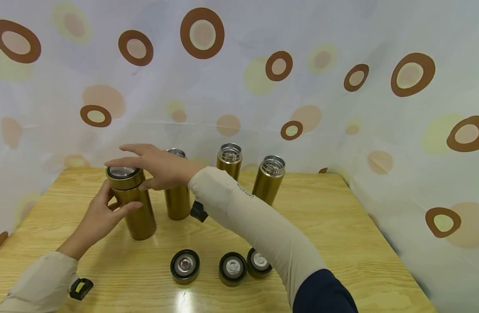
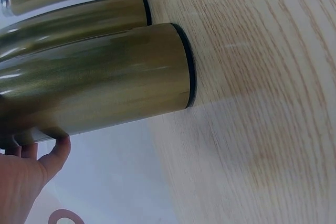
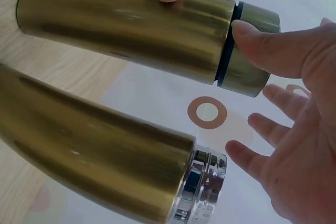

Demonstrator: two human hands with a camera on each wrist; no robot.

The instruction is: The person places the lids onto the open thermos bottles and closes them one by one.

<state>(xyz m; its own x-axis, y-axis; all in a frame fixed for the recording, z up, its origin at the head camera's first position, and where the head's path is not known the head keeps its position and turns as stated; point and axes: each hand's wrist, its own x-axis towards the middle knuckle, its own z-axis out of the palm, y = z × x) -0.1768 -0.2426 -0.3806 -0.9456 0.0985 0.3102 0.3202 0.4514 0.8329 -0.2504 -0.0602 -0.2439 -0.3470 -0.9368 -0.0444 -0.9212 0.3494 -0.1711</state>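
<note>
A gold thermos bottle (image 1: 139,219) stands on the left of the table with its lid (image 1: 130,181) on top; a dark seam runs between lid and body. My left hand (image 1: 100,219) grips the bottle's body from the side, thumb across the front. Spread over the top is my right hand (image 1: 161,165). In the right wrist view its thumb (image 3: 257,40) lies at the lid's lower edge, while the other fingers (image 3: 275,127) extend loosely beside the lid. Close by, a lidless gold bottle (image 1: 177,202) stands upright, partly behind the right hand.
Two more lidless bottles (image 1: 228,167) (image 1: 267,187) stand farther right, one partly behind the right sleeve (image 1: 259,221). Three loose lids (image 1: 184,266) (image 1: 232,269) (image 1: 258,263) lie underside up along the front of the wooden table (image 1: 360,243). A patterned curtain (image 1: 224,100) hangs behind.
</note>
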